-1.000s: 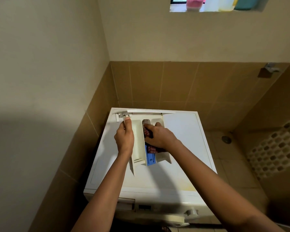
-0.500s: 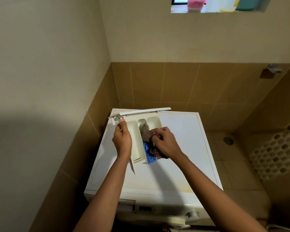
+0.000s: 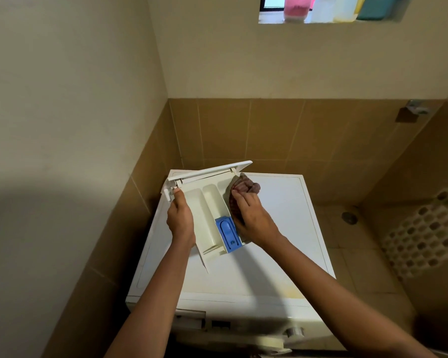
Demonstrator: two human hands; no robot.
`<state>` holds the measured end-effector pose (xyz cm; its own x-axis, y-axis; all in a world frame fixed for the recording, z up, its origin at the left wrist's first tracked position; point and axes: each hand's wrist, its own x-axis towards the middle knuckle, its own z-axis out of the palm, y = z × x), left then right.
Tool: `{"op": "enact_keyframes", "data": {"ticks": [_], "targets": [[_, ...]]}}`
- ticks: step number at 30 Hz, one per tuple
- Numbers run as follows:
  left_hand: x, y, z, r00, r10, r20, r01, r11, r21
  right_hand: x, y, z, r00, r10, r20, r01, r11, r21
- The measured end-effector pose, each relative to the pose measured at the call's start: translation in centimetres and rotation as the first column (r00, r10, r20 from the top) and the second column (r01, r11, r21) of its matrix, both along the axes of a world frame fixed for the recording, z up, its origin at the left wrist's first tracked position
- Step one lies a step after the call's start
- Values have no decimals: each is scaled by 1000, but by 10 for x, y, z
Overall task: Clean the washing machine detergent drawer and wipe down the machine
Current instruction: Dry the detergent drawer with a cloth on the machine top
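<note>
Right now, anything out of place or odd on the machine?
The detergent drawer is out of its slot, lying skewed on the washing machine top. Left hand steadies it; right hand presses a cloth in. No spills visible.

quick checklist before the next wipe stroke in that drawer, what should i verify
1. Drawer out of the machine and lying on the washing machine top: ok.
2. Left hand steadying the drawer's left side, thumb near the front panel: ok.
3. Right hand has a grip on the cloth, pressed into the right compartment: ok.
4. Blue insert seated in the middle section, clear of the cloth: ok.
5. Left and middle compartments look free of residue: cannot tell, too pale and small to judge.
6. Right compartment clean under the cloth: cannot tell, it is covered.
</note>
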<state>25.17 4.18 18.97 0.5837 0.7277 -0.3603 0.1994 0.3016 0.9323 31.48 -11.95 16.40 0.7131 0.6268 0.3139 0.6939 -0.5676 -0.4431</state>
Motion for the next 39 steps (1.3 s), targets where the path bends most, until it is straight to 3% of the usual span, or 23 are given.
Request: {"op": "enact_keyframes", "data": {"ticks": [2, 4, 6, 9, 12, 15, 20, 25, 28, 30, 33, 36, 39], "targets": [[-1, 0, -1, 1000, -11, -1, 11, 1000, -13, 4, -2, 3, 973, 182, -141, -190, 981, -46], [-2, 0, -1, 1000, -14, -3, 14, 1000, -5, 10, -5, 8, 927, 236, -292, -281, 952, -124], [-2, -1, -1, 1000, -10, 2, 10, 1000, 15, 12, -9, 10, 969, 113, -219, -133, 988, -80], [-3, -2, -2, 1000, -13, 2, 13, 1000, 0, 8, -11, 2, 984, -178, 31, 170, 970, 172], [-4, -4, 0, 999, -39, -20, 39, 999, -14, 10, -6, -5, 915, -398, -66, 403, 893, 199], [-4, -8, 2, 997, -65, -46, 65, 998, -4, 20, 1, -1, 847, -501, -178, 521, 849, 91], [-3, -13, 6, 993, -107, -44, 109, 993, 37, 31, 10, 5, 827, -557, -71, 562, 823, 83], [1, -14, 8, 996, -84, 24, 82, 994, 73, 29, 20, 11, 762, -624, -176, 648, 740, 181], [0, -16, 9, 998, -19, 68, 9, 991, 133, 31, 27, 13, 678, -703, -216, 725, 688, 36], [0, -13, 8, 996, 4, 84, -18, 985, 171, 27, 29, 6, 698, -704, -132, 705, 708, -51], [1, -2, 10, 992, 52, 118, -69, 987, 142, 15, 24, -14, 740, -673, 0, 671, 739, -57], [3, 4, 7, 991, 60, 117, -73, 991, 113, 7, 23, -22, 769, -638, -39, 627, 765, -149], [3, 6, 5, 995, 55, 78, -62, 994, 89, 4, 21, -20, 799, -602, 8, 601, 797, -57]]}}
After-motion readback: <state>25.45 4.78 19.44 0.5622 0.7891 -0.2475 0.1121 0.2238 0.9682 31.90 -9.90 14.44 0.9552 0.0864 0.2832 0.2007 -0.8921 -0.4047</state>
